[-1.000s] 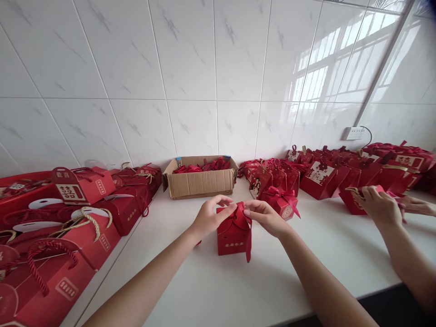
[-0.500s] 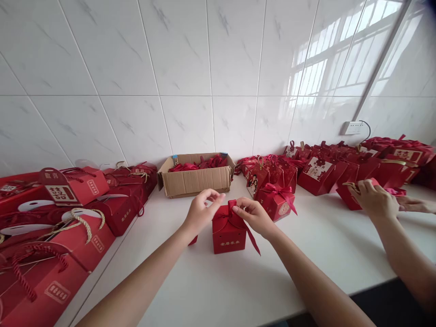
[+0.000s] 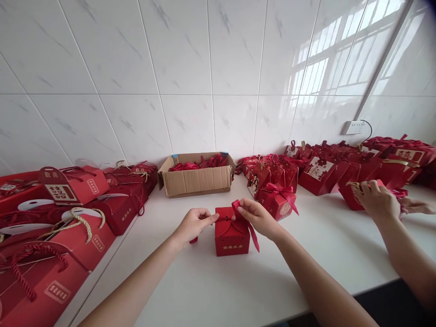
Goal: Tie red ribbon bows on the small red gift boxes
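Note:
A small red gift box (image 3: 232, 243) with gold characters on its front stands upright on the white table. My right hand (image 3: 258, 217) pinches a loop of red ribbon (image 3: 235, 206) above the lid, and one ribbon tail hangs down the box's right side. At the box's upper left, my left hand (image 3: 197, 223) is closed, thumb against fingers, on the ribbon's other side. A dark red ribbon end shows below that hand. The fingers hide part of the ribbon between them.
Behind the box, an open cardboard box (image 3: 195, 182) holds red ribbons. A red box with a tied bow (image 3: 277, 200) stands to the right, before several more. Red gift boxes (image 3: 119, 213) crowd the left. At right, another person's hands (image 3: 379, 200) work on a red box.
My left hand has moved down and left from above the lid and closed on the ribbon. My right hand has shifted slightly right, still pinching the loop.

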`<state>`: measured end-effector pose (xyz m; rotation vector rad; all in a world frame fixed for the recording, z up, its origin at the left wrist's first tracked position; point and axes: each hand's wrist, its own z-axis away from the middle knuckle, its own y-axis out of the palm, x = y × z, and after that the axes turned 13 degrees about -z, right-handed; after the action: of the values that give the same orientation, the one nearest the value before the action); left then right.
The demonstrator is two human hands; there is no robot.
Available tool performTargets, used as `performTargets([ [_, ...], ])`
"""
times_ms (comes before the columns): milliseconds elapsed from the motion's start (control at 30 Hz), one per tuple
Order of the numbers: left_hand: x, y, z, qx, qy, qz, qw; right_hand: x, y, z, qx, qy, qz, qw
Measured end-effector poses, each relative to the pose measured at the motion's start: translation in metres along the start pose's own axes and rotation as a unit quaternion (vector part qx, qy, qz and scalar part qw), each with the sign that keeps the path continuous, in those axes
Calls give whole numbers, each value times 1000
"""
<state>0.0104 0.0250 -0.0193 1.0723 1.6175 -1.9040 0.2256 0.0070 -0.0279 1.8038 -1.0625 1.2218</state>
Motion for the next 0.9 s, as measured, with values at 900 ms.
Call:
performTargets([
  [900,-32,-2,5,-153,30,-43,987,7,30,4,-92,41,41,994],
])
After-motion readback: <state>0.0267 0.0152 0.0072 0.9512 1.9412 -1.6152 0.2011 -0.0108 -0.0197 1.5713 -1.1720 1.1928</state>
